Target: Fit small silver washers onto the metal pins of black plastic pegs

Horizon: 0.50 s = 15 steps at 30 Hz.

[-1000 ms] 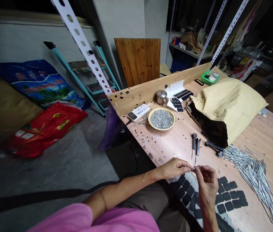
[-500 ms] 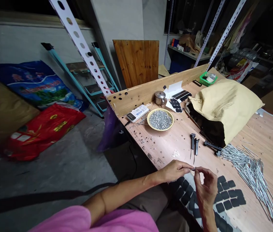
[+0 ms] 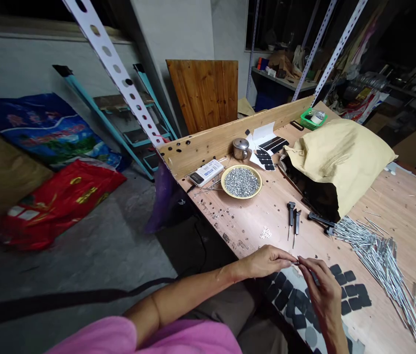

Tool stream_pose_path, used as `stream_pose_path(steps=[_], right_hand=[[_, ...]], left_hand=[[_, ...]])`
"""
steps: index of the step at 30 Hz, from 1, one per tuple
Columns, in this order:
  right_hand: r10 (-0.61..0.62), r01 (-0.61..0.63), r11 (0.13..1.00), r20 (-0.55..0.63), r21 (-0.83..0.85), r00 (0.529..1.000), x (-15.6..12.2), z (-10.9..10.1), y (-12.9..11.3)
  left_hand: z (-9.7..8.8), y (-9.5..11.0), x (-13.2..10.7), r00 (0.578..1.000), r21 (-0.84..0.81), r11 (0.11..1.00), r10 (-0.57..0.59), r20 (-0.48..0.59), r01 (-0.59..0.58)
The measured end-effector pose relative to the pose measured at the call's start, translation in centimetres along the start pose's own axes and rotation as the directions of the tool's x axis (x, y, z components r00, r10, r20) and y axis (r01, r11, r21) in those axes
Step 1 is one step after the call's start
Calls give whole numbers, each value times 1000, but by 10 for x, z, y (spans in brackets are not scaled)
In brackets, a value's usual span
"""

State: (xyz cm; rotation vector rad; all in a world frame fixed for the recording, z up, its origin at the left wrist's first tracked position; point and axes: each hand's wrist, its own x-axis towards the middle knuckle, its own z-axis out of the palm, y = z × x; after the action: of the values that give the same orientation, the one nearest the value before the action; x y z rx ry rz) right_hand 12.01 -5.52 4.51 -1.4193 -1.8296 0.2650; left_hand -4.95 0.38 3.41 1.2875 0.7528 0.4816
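Note:
Above the near edge of the workbench, my left hand (image 3: 268,261) and my right hand (image 3: 323,290) meet at the fingertips. Each is closed in a pinch; whatever small thing lies between them is too tiny and covered to name. Beneath and beside my right hand lie black rounded-square pads (image 3: 355,294) on a pale backing sheet. Beyond the hands is a little pile of small metal nuts (image 3: 265,232). Two black-handled tools with thin metal shafts (image 3: 296,223) lie past them. To the right spreads a heap of thin metal rods (image 3: 384,265).
A yellow bowl of small metal parts (image 3: 241,182) stands near a white box (image 3: 207,172) and a lidded metal cup (image 3: 240,148). A large paper sack (image 3: 347,157) lies open with dark pieces inside. A wooden board (image 3: 200,135) edges the bench's back; a perforated post (image 3: 119,73) rises at left.
My right hand has shifted slightly right and turned, its fingers now stretched more toward the left fingertips. My left hand stays nearly in place. The whole view has moved a little.

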Motion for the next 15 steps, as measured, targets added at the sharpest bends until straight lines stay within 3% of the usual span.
stream_pose_path(steps=[3,8,12,15], right_hand=[[-10,7,1000,107,24,994,0,-10,2],[-97,101,995,184,-15,978,3,-20,-1],[-186,203,977,196,-72,963,5,-23,-5],[-205,223,969,163,-102,965,3,-21,-5]], left_hand=[[-2,1,-2,998,9,1000,-9,59,9],[-1,-2,-2,993,25,1000,4,122,-7],[4,-1,-2,992,39,999,32,126,-37],[6,-1,-1,989,160,978,123,80,-134]])
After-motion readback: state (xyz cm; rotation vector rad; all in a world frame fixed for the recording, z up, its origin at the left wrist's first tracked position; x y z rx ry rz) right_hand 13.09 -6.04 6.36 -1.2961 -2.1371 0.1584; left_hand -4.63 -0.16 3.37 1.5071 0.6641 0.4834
